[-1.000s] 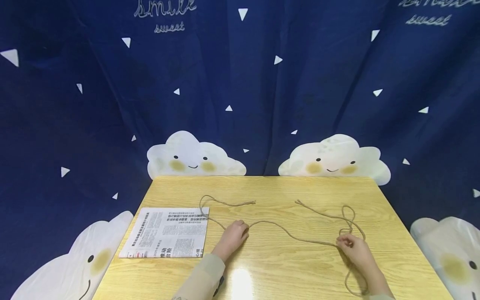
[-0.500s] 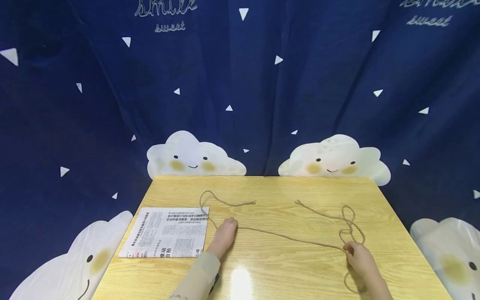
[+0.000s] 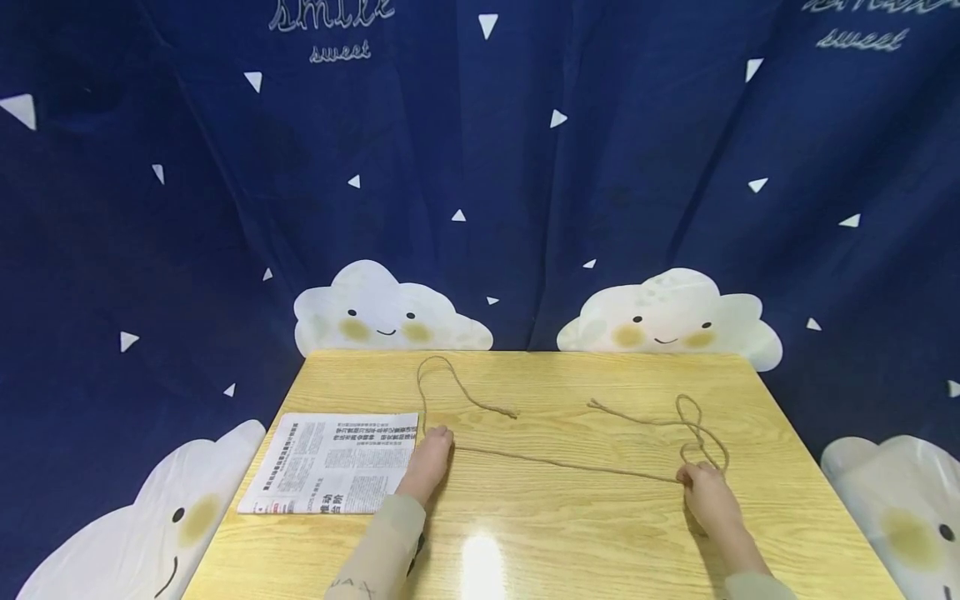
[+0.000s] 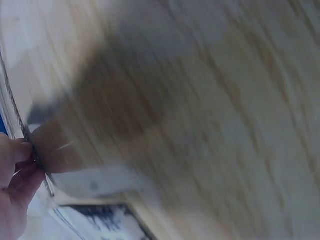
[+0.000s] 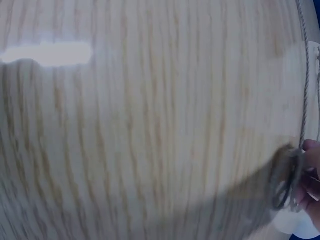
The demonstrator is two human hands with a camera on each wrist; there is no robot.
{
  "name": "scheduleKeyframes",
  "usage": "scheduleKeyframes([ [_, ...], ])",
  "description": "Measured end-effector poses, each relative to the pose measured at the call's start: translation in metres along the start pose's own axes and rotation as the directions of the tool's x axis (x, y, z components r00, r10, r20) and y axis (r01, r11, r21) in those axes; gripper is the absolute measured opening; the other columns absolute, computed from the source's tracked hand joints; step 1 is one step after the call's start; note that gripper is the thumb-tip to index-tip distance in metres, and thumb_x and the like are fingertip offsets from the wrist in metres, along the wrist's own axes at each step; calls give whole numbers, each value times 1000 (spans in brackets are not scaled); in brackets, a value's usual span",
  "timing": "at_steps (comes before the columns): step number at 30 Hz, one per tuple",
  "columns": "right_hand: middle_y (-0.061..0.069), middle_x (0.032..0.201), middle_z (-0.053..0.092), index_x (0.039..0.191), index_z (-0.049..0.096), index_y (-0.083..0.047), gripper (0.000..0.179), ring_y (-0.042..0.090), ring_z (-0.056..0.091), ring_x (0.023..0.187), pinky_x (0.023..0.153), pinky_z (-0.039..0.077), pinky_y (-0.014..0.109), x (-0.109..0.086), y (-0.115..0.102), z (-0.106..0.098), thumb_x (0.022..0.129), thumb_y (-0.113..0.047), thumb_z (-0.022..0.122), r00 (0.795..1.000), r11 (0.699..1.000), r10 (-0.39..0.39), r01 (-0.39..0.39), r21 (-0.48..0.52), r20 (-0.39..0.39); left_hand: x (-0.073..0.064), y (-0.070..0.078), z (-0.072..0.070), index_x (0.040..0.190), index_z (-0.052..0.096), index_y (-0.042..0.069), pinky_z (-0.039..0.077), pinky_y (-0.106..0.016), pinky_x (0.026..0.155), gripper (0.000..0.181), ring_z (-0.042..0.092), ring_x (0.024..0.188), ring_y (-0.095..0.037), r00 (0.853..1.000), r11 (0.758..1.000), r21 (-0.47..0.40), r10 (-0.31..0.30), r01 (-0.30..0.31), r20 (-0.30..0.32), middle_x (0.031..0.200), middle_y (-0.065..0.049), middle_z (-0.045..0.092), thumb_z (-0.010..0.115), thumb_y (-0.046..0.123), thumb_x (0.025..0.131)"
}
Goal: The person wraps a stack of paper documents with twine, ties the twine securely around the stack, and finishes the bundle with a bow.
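Observation:
A thin brown cord runs nearly straight between my two hands, low over the table. My left hand pinches it beside the newspaper's right edge; in the left wrist view the thumb and fingertips close on the strand. Beyond that hand the cord's left end curves away and comes back to a frayed tip. With its fingertips my right hand pinches the cord at the right. Past it lie a loop and the other loose end. The right wrist view shows blurred coils by the fingers.
A folded newspaper lies on the left part of the wooden table. Behind the table's far edge hangs a dark blue curtain with white clouds. A bright glare spot shows near the front.
My left hand has moved left and slightly away, drawing the sagging middle of the cord straight. The left end's curve has shifted farther back. My right hand has stayed in nearly the same area.

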State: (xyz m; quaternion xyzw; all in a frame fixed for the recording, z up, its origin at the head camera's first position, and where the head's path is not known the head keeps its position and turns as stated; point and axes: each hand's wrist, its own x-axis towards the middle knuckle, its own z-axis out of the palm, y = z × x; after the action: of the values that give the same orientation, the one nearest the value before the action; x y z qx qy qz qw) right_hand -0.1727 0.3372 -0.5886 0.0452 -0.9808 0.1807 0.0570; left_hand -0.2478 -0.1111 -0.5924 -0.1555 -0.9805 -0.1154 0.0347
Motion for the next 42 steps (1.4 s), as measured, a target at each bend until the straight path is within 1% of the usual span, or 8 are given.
scheduleKeyframes([
  [7,13,83,57,84,62,2,14,33,57,80,69,53,42,2,-11,13,76,13,61,994,997,-66,68,23,-81,0,-7,-5,102,60,-3,51,-33,83,30,57,98,-29,998,998,5,-64,64,-23,105,-15,59,64,-11,74],
  [11,8,82,57,84,62,-1,14,29,57,79,67,53,39,3,-20,20,77,11,62,987,993,-116,119,17,-110,1,7,0,107,60,-1,48,-38,89,30,57,99,-29,997,1000,-4,15,-15,-82,105,-14,60,61,-6,78],
  [15,8,84,58,85,63,-2,15,28,58,82,69,54,38,5,-30,26,76,10,63,985,990,-133,136,23,-107,2,36,6,116,57,3,43,-40,96,28,54,109,-26,984,984,-61,162,-167,-72,115,-11,59,53,8,89],
  [21,5,84,59,85,64,-4,16,27,58,82,70,54,39,7,-42,33,75,9,66,982,986,-159,164,38,-105,-2,72,13,112,61,8,47,-28,89,31,55,100,-15,909,902,-126,418,-413,11,108,-1,59,54,31,92],
  [24,4,82,59,84,64,-5,17,27,58,81,70,54,40,7,-44,34,74,8,67,980,986,-158,164,38,-124,-3,79,17,104,64,11,46,-17,76,29,51,84,-6,875,871,-119,483,-477,36,94,5,57,57,35,89],
  [27,5,84,59,87,64,-5,17,27,58,83,73,53,42,7,-42,34,74,7,67,980,987,-148,154,34,-129,-3,77,20,93,66,14,43,-12,69,17,48,75,-4,859,857,-74,512,-510,12,85,8,54,61,29,86],
  [31,9,90,60,92,64,-3,17,31,58,88,77,49,49,3,-34,33,77,4,65,984,990,-136,139,23,-113,-4,65,20,82,64,14,45,-12,68,6,52,75,-6,865,866,-12,499,-500,-51,79,8,55,64,19,85],
  [42,8,81,59,89,62,0,17,30,58,76,67,51,49,1,-6,27,74,3,68,953,979,-200,184,-88,-228,-3,19,10,77,60,11,48,-19,67,8,51,73,-11,938,940,-26,338,-341,-83,75,5,53,67,12,80],
])
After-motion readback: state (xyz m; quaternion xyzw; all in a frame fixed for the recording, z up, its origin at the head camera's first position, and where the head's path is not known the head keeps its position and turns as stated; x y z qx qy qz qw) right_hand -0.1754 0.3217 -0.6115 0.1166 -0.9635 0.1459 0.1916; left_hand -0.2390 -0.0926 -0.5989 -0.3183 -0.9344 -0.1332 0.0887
